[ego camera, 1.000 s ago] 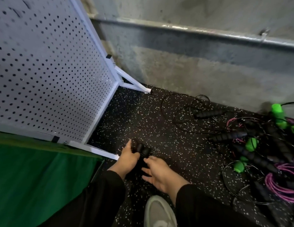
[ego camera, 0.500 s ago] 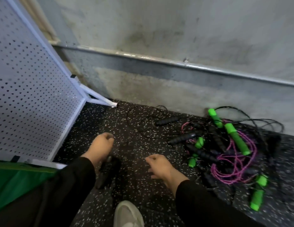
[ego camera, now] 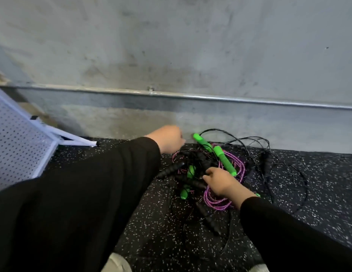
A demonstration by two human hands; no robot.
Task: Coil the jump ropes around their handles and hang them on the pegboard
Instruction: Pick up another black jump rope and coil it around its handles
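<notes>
A tangled pile of jump ropes lies on the floor against the wall: bright green handles, ribbed black handles, a purple rope and thin black cords. My right hand is in the middle of the pile, fingers curled onto a black handle. My left hand hovers over the pile's far left edge near the wall, knuckles up; its fingers are hidden. The white pegboard leans at the far left.
A concrete wall with a metal rail runs behind the pile. The floor is black speckled rubber. The pegboard's white foot juts onto the floor. My shoe shows at the bottom edge.
My view swung right from the pegboard to the rope pile. Both hands left the black coiled rope near the pegboard's foot and reached forward into the pile.
</notes>
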